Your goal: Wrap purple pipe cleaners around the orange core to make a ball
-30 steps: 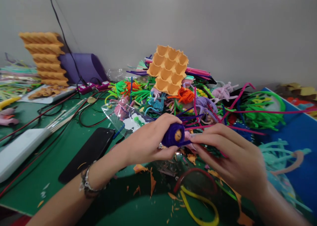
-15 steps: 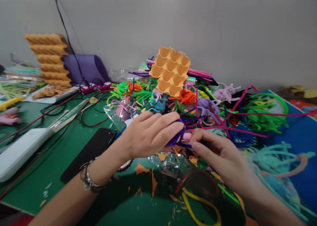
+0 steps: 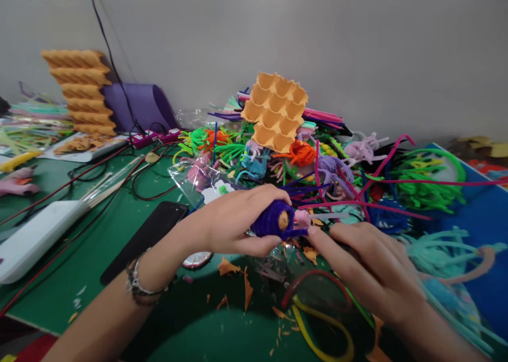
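My left hand (image 3: 234,219) is closed around a purple pipe-cleaner coil (image 3: 268,222). A rough orange-brown core shows at the coil's round end, which now faces right. From its lower edge a short purple tail sticks out to the right. My right hand (image 3: 373,264) has its fingers apart, and one fingertip rests at the tip of that tail. Just behind the tail is a small pink piece (image 3: 304,218) whose kind I cannot make out. Under the hands lie torn orange scraps (image 3: 229,267) and a yellow pipe cleaner (image 3: 323,341) bent in a loop.
Behind the hands is a heap of coloured pipe cleaners with an orange egg tray (image 3: 274,110) on top. On the left lie a black phone (image 3: 143,240), a white case (image 3: 42,240), cables and a pink glue gun (image 3: 18,182). A blue box (image 3: 482,235) stands right.
My left hand has turned, so the coil's end with its core has come into view. The right hand's pinch on the purple tail has loosened, its fingers spreading apart to the right.
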Demonstrator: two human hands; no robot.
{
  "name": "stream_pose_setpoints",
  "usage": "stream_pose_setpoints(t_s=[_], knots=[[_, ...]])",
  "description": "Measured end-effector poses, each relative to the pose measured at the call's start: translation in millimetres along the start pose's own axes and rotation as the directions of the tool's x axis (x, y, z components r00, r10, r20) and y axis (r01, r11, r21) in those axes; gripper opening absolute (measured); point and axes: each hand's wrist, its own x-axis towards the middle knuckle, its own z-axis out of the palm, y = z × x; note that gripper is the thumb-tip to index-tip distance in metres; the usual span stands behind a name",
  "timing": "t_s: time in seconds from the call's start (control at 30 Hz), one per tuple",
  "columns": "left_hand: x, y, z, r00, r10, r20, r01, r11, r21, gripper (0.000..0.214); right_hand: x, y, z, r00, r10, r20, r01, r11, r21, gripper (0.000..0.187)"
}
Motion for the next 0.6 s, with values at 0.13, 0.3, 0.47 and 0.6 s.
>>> stream_pose_setpoints(t_s=[0.13,0.3,0.47,0.6], knots=[[-1,3,-0.8,1.000,0.019,-0.010,-0.018,0.996,0.084,0.033,3,-2,2,1.000,0.016,0.017,-0.015,0.999,-0.029,0.025],[0,2,0.7,0.991,0.109,-0.084,-0.073,0.934,0.350,0.029,15,-8,7,0.970,0.241,0.029,-0.242,0.970,0.026,0.016],[0,-3,2.3,0.956,0.257,-0.141,-0.125,0.792,0.597,0.026,23,-10,6,0.799,0.501,0.332,-0.601,0.675,0.428,0.013],[-1,-3,3.0,0.926,0.352,-0.137,-0.168,0.708,0.686,0.027,20,-7,5,0.624,0.481,0.615,-0.755,0.171,0.633,0.016]])
